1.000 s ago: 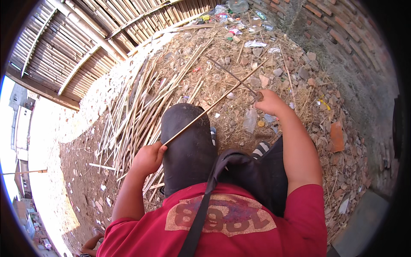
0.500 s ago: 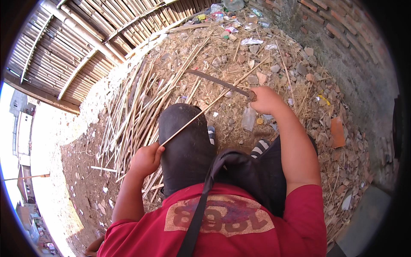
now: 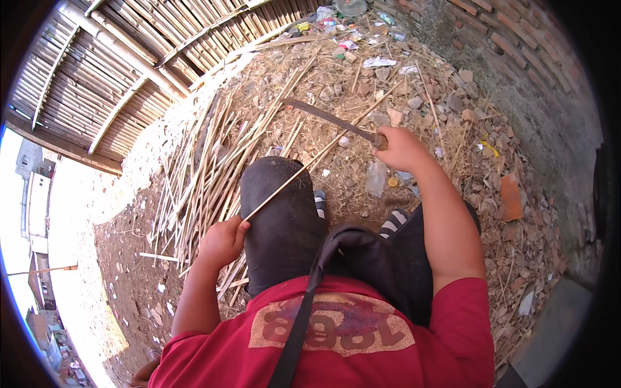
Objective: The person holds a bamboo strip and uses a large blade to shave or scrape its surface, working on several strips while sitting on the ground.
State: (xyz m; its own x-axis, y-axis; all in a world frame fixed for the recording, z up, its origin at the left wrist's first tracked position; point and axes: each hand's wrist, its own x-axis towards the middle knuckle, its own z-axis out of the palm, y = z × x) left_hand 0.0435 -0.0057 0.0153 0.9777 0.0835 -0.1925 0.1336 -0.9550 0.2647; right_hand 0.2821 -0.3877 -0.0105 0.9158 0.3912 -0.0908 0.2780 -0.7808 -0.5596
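Note:
My left hand [image 3: 223, 241] is closed round the near end of a long, thin bamboo strip [image 3: 277, 193]. The strip slants across my left knee and away to the far right, over the littered ground. In my right hand [image 3: 402, 150] is the handle of a machete [image 3: 330, 118] with a long, dark, slightly curved blade. Its blade points to the far left and crosses the strip; whether the two touch I cannot tell.
Many loose bamboo strips [image 3: 194, 174] lie in a pile to my left. Rubble, dry straw and a clear plastic bottle [image 3: 376, 179] are on the ground ahead. A bamboo-slat structure [image 3: 97, 71] stands far left, a brick wall [image 3: 517, 58] on the right.
The machete's blade has tilted up a little at the tip, and my right hand has shifted slightly left. My left hand and the strip are almost unmoved.

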